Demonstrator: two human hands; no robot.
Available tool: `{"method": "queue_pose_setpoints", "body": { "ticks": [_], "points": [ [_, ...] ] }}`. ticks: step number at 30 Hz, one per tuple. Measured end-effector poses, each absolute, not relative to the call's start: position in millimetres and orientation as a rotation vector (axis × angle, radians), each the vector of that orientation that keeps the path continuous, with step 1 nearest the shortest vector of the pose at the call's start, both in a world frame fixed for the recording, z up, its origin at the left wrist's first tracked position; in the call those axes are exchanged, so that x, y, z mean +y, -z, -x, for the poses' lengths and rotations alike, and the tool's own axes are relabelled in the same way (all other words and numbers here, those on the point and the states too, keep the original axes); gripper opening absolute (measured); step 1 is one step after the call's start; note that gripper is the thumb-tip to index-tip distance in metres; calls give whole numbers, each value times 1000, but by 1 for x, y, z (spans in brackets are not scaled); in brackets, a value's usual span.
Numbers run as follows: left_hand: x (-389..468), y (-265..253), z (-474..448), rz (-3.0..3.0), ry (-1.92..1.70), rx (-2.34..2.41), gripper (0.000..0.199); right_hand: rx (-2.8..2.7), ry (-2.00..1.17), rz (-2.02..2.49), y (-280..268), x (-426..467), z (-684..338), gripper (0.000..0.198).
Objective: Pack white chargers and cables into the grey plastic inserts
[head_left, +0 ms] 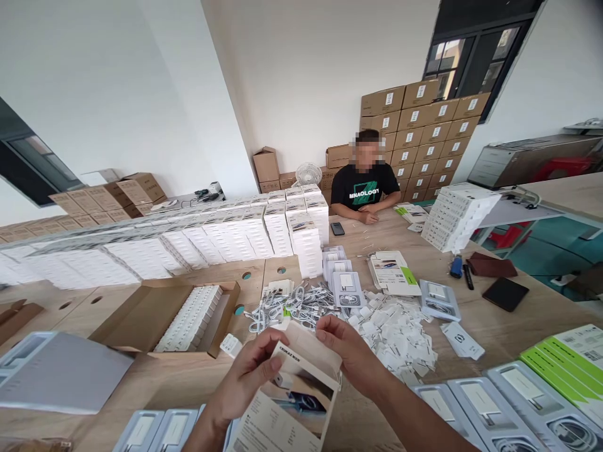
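Between my two hands is a white product box (301, 402), tilted, its printed front with a phone picture facing up and its top flap (306, 344) raised. My left hand (252, 370) grips the box's upper left edge, thumb on the printed face. My right hand (346, 351) pinches the flap at the upper right. Just beyond lie a heap of coiled white cables (304, 303) and a pile of small white cards (398, 329). Plastic trays (487, 405) with white chargers and cables sit to the right of my right forearm; more trays (155, 430) are at lower left.
An open carton (136, 314) holds rows of white adapters at left. Long stacks of white boxes (226, 232) line the table's far side; another stack (459, 216) stands right. A person (365, 182) sits opposite. Flattened boxes (565, 364) and a black notebook (505, 294) lie right.
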State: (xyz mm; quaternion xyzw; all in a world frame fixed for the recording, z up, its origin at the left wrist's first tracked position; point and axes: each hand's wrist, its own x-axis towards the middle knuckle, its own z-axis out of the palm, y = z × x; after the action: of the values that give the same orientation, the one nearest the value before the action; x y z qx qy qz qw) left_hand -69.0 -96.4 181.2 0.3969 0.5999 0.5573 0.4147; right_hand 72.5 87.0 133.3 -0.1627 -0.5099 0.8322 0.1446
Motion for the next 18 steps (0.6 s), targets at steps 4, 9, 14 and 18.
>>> {"method": "queue_pose_setpoints", "body": {
  "ticks": [4,9,14,18],
  "points": [
    [-97,-178,67,-989,-1409,1474,25,-1481,-2601,469,-129,82,-72,33],
    [-96,-174,63,-889,-1415,1404,51,-1885,-2165,338,-132,81,-76,30],
    [-97,-172,66,-959,-1358,1554,50,-2101,-1803,321,-136,77,-79,24],
    [-96,-170,69,-971,-1331,1605,37,-2070,-1845,315,-137,77,-78,25]
  ]
}}
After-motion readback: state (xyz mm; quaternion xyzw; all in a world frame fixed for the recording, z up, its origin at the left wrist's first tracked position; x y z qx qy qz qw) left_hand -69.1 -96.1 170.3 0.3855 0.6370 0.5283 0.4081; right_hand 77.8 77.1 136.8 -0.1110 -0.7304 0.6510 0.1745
